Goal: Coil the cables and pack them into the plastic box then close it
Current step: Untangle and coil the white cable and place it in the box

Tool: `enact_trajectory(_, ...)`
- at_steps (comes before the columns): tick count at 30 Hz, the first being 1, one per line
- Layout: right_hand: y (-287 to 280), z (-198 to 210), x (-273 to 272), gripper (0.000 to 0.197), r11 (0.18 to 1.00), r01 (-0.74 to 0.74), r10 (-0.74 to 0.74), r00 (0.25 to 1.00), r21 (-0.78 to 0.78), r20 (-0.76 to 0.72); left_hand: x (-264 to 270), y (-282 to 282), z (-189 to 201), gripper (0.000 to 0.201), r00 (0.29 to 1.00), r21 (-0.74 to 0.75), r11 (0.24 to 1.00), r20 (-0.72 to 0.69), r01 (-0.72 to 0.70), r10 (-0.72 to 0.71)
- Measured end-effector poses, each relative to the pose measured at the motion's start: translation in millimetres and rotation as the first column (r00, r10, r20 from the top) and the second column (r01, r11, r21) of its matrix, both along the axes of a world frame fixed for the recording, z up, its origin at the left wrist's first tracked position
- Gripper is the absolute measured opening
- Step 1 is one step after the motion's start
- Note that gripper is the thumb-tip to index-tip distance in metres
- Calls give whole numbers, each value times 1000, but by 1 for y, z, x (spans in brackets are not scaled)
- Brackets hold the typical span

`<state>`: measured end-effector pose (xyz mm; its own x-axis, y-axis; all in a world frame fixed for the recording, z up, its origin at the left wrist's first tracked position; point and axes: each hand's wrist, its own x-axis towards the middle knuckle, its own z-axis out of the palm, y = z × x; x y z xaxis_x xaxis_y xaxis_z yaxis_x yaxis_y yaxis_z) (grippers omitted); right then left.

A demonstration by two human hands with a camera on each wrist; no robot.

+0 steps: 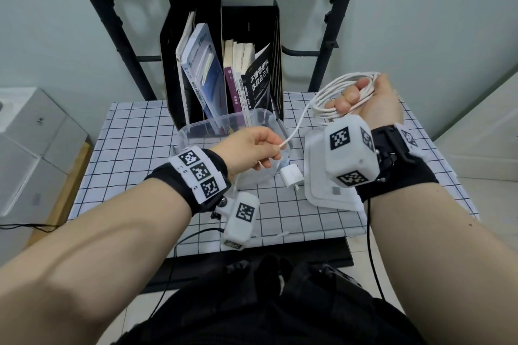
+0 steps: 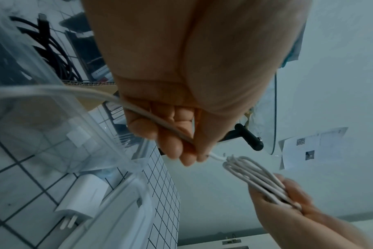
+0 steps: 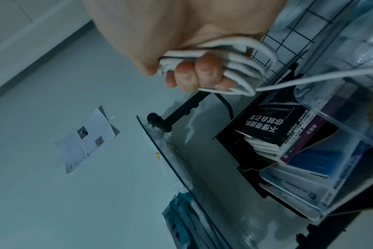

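Note:
My right hand is raised above the table's right side and grips a coil of white cable, its loops wrapped around the fingers. A free strand runs down from the coil to my left hand, which pinches it over the clear plastic box. A coiled black cable lies inside the box. The white charger plug rests on the checked cloth in front of the box. The white lid lies flat to the right, partly behind my right wrist camera.
A black file holder full of books stands just behind the box. A black metal frame rises at the table's back. White boxes sit to the left of the table. The checked cloth covers the tabletop.

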<state>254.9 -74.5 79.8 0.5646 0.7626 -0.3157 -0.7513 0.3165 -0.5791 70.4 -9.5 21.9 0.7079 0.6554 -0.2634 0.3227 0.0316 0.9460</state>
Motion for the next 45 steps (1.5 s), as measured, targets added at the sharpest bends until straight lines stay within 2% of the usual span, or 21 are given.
enact_trajectory(3, 2, -3, -7, 35, 1000, 8, -8, 1000, 6, -9, 1, -2, 7, 18, 999, 54, 997, -12, 54, -53)
enact_trajectory(8, 10, -9, -14, 19, 997, 5, 2, 997, -82, 81, 5, -3, 22, 41, 989, 85, 985, -22, 151, -149)
enact_trajectory(10, 14, -13, -16, 18, 994, 5, 9, 992, -109, 127, 5, -2, 28, 40, 985, 107, 980, -34, 170, -167)
enact_trajectory(13, 15, -15, -20, 13, 988, -5, 51, 954, -153, 294, 7, -2, 31, 29, 983, 94, 979, -11, 182, -182)
enact_trajectory(17, 12, -15, -25, 12, 966, -57, 188, 825, -252, 533, 9, -2, 33, 15, 987, 5, 990, 74, 144, -144)
enact_trajectory(22, 10, -19, -32, 13, 922, -120, 357, 630, -367, 689, 12, -7, 36, 3, 988, 5, 990, 61, 143, -143)
enact_trajectory(26, 6, -21, -32, 16, 894, -123, 435, 467, -431, 769, 12, -10, 38, 13, 979, 5, 980, 32, 201, -201)
enact_trajectory(28, 4, -23, -31, 18, 878, -117, 468, 407, -464, 784, 12, -10, 41, 17, 979, 21, 979, 35, 202, -203)
enact_trajectory(31, 2, -28, -34, 19, 847, -138, 525, 370, -513, 767, 10, -7, 46, 15, 986, 55, 987, 64, 153, -156)
enact_trajectory(35, -1, -25, -37, 31, 812, -179, 577, 393, -556, 716, 10, -6, 49, 12, 991, 92, 991, 83, 95, -103)
enact_trajectory(38, -3, -22, -37, 32, 758, -189, 647, 344, -625, 681, 10, -1, 50, 12, 992, 94, 995, 122, 14, -26)
enact_trajectory(39, -4, -21, -38, 35, 745, -202, 661, 348, -635, 665, 10, 1, 50, 14, 991, 99, 995, 134, -5, -8)
enact_trajectory(42, -7, -17, -43, 44, 709, -257, 700, 371, -657, 610, 11, 5, 51, 16, 986, 109, 993, 169, -38, 19)
enact_trajectory(45, -8, -15, -42, 61, 664, -294, 744, 350, -687, 569, 11, 7, 51, 17, 976, 71, 996, 215, -52, 36)
